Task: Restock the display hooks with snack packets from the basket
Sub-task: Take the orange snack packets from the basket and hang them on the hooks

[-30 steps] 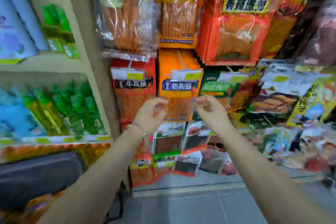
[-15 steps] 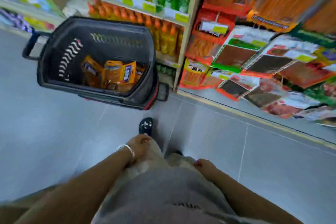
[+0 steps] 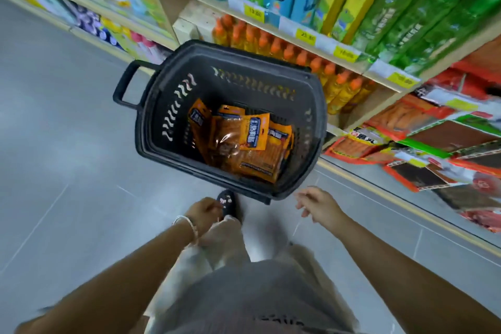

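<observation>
Left hand hangs by the trouser leg, fingers loosely curled, nothing visible in it; right hand reaches forward empty, fingers relaxed and spread, just short of the near rim of the basket, so it is the nearer one; the orange snack packets lie heaped in the basket bottom, ahead of and below that hand, slightly to its left, long axes running roughly away from the person; beyond on the right, the display hooks carry hanging packets.

Right hand spread, left hand seemingly loosely curled.
</observation>
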Demonstrator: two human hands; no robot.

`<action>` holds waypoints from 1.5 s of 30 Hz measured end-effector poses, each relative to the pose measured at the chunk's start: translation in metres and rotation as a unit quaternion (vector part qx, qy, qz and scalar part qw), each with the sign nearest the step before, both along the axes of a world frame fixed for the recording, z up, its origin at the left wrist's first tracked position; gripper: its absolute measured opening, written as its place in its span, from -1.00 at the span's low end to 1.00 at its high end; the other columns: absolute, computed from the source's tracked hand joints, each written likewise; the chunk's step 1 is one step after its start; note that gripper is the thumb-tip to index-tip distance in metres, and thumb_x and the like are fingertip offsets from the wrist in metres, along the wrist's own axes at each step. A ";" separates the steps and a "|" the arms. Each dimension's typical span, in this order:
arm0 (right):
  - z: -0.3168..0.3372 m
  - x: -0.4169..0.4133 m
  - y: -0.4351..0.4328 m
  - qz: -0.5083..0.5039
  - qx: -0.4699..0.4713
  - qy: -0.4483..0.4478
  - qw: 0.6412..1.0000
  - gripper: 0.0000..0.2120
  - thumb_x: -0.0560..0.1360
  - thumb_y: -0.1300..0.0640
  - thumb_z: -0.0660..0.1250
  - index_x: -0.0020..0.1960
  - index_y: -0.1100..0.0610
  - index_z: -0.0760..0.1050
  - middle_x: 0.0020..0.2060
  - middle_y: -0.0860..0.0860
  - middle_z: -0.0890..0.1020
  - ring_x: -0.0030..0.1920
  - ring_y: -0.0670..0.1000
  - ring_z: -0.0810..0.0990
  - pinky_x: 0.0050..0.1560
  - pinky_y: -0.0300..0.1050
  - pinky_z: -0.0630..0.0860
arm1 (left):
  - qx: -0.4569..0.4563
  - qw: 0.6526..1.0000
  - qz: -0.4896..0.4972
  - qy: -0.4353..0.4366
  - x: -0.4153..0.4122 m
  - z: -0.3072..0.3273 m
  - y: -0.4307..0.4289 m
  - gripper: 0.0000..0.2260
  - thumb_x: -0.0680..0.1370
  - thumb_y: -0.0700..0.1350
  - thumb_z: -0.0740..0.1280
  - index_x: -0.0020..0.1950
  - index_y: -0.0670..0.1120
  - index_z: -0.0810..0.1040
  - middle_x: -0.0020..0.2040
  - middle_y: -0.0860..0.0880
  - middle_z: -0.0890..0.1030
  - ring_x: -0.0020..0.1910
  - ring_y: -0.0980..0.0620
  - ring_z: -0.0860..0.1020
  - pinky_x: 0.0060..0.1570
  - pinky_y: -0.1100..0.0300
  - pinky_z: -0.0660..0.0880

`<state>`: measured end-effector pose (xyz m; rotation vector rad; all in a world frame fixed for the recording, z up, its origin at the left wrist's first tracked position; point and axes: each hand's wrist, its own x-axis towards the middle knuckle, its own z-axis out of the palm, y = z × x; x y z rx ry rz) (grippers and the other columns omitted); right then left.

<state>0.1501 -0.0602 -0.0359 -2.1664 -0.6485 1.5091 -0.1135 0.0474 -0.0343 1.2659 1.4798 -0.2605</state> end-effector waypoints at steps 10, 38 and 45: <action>-0.064 -0.031 0.171 -0.117 -0.010 0.057 0.991 -0.91 0.59 0.09 0.22 0.07 0.02 0.45 -0.18 -0.02 0.60 -0.29 -0.08 0.56 -0.30 -0.23 0.47 | 0.049 0.993 0.059 -0.088 0.021 -0.033 0.162 -0.83 0.59 -0.26 0.17 0.08 -0.12 0.52 -0.02 -0.09 0.57 -0.06 -0.05 0.56 -0.04 0.16 0.50; -0.254 -0.018 0.236 -0.252 -0.149 -0.052 0.955 -0.56 0.45 0.04 0.42 0.27 0.15 0.43 0.17 0.08 0.55 0.08 0.10 0.55 0.06 -0.08 0.50 | -0.035 0.998 0.053 -0.014 0.048 -0.156 0.189 -0.89 0.55 -0.10 0.26 0.05 0.08 0.45 -0.08 0.05 0.57 -0.01 0.03 0.57 -0.06 0.29 0.43; -0.257 -0.022 0.238 -0.238 -0.151 -0.051 0.958 -0.77 0.49 0.06 0.37 0.12 0.09 0.51 0.10 0.10 0.61 -0.05 0.09 0.57 0.01 0.04 0.57 | -0.015 0.999 0.043 -0.014 0.049 -0.157 0.192 -0.80 0.55 -0.07 0.25 0.17 0.05 0.47 -0.05 0.12 0.56 -0.08 0.13 0.55 -0.22 0.38 0.40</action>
